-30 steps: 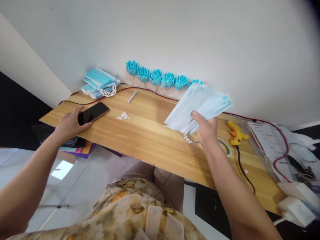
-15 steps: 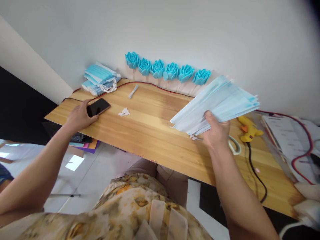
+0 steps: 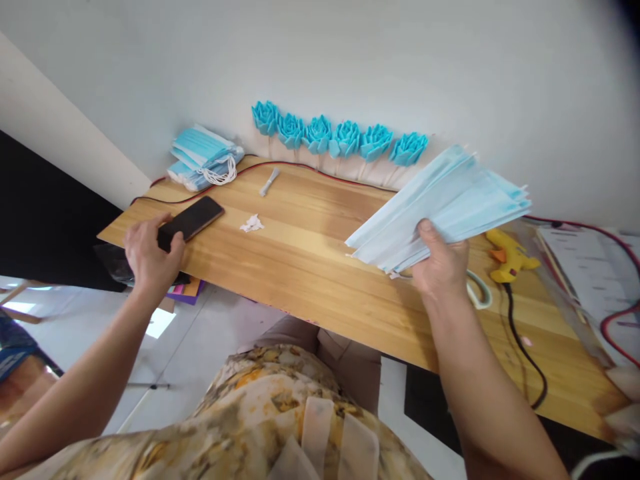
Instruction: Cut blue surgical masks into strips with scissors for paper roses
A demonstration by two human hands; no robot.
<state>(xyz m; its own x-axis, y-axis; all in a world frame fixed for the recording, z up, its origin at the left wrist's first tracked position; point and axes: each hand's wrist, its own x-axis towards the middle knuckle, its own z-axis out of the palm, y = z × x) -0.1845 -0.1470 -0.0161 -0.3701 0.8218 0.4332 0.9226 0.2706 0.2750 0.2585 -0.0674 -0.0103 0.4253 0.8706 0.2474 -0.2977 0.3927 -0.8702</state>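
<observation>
My right hand [image 3: 443,267] grips a fanned bundle of light-blue face masks [image 3: 430,210] above the right part of the table, thumb on top; the fingers below are hidden. Beneath it, the pale handle of scissors [image 3: 480,290] partly shows. My left hand [image 3: 153,253] is by the near-left end of a black phone [image 3: 197,217] lying on the table. Its thumb and fingers are apart, the thumb at the phone's near edge. Against the wall stand several blue flowers on thin stems [image 3: 319,135].
Another pile of masks with white ear loops [image 3: 205,157] lies at the back left. White scraps [image 3: 253,223] and a bundle of thin white strips [image 3: 269,182] lie mid-table. A yellow glue gun [image 3: 510,257] with a black cord is right. A red-black cable [image 3: 320,170] follows the wall.
My left hand has slid left and toward me along the phone, uncovering more of it; the phone stays in place. My right hand still holds the masks. The view has shifted slightly.
</observation>
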